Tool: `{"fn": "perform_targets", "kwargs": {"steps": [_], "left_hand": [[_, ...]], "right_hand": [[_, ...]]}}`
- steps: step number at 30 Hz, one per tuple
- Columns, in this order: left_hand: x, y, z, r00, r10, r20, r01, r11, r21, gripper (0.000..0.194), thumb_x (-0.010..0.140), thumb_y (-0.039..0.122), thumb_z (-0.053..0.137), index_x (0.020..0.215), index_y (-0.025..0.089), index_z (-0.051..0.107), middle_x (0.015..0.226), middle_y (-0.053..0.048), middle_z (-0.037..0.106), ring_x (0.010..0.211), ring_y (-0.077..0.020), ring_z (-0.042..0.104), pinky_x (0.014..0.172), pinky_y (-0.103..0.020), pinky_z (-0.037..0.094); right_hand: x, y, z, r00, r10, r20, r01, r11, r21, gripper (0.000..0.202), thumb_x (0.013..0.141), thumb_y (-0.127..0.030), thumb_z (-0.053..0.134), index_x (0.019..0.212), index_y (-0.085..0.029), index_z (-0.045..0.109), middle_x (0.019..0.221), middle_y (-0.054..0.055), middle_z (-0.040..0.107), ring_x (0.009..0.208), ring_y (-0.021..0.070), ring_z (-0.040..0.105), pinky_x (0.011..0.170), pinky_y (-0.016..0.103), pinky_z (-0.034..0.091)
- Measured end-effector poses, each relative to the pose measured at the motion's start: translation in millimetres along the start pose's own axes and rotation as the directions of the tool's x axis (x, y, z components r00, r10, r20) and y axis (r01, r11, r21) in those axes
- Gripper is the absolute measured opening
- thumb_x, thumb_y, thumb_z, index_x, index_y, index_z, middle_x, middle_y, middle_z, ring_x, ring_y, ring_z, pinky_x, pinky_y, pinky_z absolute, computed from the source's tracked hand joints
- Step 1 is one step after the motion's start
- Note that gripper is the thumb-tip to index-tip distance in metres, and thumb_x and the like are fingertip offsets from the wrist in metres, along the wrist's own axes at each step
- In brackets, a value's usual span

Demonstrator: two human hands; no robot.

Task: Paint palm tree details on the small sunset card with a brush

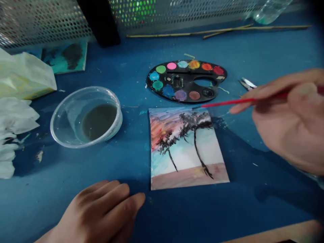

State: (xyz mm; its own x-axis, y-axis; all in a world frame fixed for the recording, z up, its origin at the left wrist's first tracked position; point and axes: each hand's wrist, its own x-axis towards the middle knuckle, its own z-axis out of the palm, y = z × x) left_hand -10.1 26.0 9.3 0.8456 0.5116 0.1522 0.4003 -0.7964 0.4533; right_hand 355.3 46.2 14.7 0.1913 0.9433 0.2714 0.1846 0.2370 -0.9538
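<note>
My right hand (280,125) pinches a thin red paintbrush (233,102), its dark tip over the top edge of a small square painting (184,158). Two black palm trees stand on the painting against a blue, orange and white sky, above a brownish ground strip. Just behind it lies a black oval paint palette (186,79) with several round paint colours and a thumb hole. My left hand (101,212) rests on the table to the painting's lower left, fingers curled in, nothing seen in it. Up and left of that hand, a clear plastic bowl (60,125) holds dark grey water.
Crumpled tissue (12,121) and a yellow-stained sheet (27,74) lie on the blue table (121,162) at left, near a teal painted panel (67,57). Thin sticks (177,34), a clear bottle (272,11) and a metal mesh panel (172,15) are at the back. A metal-tipped tool (247,83) lies behind my right hand.
</note>
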Motion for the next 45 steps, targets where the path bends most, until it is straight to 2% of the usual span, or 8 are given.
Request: {"fn": "perform_targets", "kwargs": {"steps": [3,6,11,16,24,34,39,45], "left_hand": [[0,0,1.7,1.0,-0.018,-0.006,0.018,1.0,0.002,0.03,0.097,0.011,0.044,0.117,0.017,0.064,0.083,-0.005,0.065,0.067,-0.0154,0.061,0.056,-0.03,0.047],[0,0,2.8,0.999,-0.028,-0.015,0.029,0.998,0.053,0.029,0.099,0.014,0.043,0.121,0.017,0.062,0.086,-0.005,0.065,0.071,-0.015,0.062,0.061,-0.03,0.048],[0,1,4.5,1.0,-0.027,0.006,0.026,0.994,0.107,0.029,0.102,0.018,0.044,0.126,0.015,0.06,0.091,-0.004,0.064,0.074,-0.014,0.062,0.063,-0.029,0.048],[-6,0,7.8,0.998,0.032,0.056,-0.037,0.994,0.099,0.035,0.101,0.016,0.046,0.133,0.015,0.059,0.093,-0.005,0.062,0.074,-0.0142,0.059,0.063,-0.031,0.045],[-6,1,5.6,0.998,0.062,0.016,-0.063,0.997,0.054,0.043,0.097,0.009,0.045,0.138,0.016,0.058,0.089,-0.005,0.064,0.072,-0.0133,0.058,0.063,-0.027,0.046],[-10,0,7.9,0.997,0.077,0.005,-0.077,0.99,0.115,0.049,0.097,0.011,0.048,0.146,0.016,0.052,0.092,-0.006,0.065,0.081,-0.0145,0.061,0.072,-0.028,0.05],[-7,4,5.7,0.992,0.104,0.071,-0.116,0.975,0.192,0.047,0.104,0.026,0.043,0.149,0.016,0.048,0.094,-0.006,0.064,0.087,-0.0176,0.059,0.08,-0.033,0.048],[-6,6,5.6,0.988,0.086,0.131,-0.106,0.982,0.156,0.047,0.106,0.033,0.04,0.15,0.02,0.048,0.096,-0.004,0.061,0.083,-0.0182,0.053,0.077,-0.038,0.038]], "right_hand": [[17,0,-5,0.998,-0.026,-0.061,0.032,0.995,0.09,0.026,0.096,-0.015,0.051,0.086,-0.023,0.074,0.086,0.0,0.068,0.078,0.0137,0.07,0.083,0.034,0.053],[26,0,-8,0.997,0.067,-0.03,-0.063,0.988,0.139,0.032,0.098,-0.012,0.044,0.081,-0.019,0.07,0.078,-0.002,0.067,0.074,0.012,0.07,0.079,0.033,0.052],[14,4,-8,0.964,0.246,0.103,-0.259,0.953,0.155,0.032,0.1,-0.027,0.051,0.077,-0.017,0.07,0.071,-0.002,0.068,0.066,0.01,0.068,0.073,0.028,0.053],[-11,9,-7,0.918,0.327,0.225,-0.37,0.909,0.19,0.024,0.088,-0.045,0.073,0.08,-0.023,0.076,0.07,0.001,0.07,0.06,0.0117,0.065,0.055,0.024,0.05],[-22,8,-4,0.917,0.265,0.297,-0.303,0.949,0.091,0.015,0.093,-0.038,0.068,0.089,-0.029,0.08,0.083,0.001,0.075,0.072,0.0118,0.067,0.066,0.022,0.053],[-25,2,-1,0.906,0.265,0.33,-0.295,0.955,0.044,0.017,0.093,-0.039,0.066,0.087,-0.031,0.079,0.077,0.002,0.073,0.076,0.0158,0.069,0.067,0.025,0.056],[-33,2,2,0.917,0.164,0.363,-0.147,0.986,-0.072,0.018,0.097,-0.032,0.061,0.101,-0.038,0.077,0.092,0.0,0.072,0.099,0.0177,0.064,0.085,0.029,0.054],[-15,1,18,0.875,0.088,0.476,-0.086,0.996,-0.027,0.019,0.097,-0.036,0.059,0.097,-0.037,0.078,0.085,0.0,0.073,0.096,0.0194,0.059,0.085,0.033,0.05]]}}
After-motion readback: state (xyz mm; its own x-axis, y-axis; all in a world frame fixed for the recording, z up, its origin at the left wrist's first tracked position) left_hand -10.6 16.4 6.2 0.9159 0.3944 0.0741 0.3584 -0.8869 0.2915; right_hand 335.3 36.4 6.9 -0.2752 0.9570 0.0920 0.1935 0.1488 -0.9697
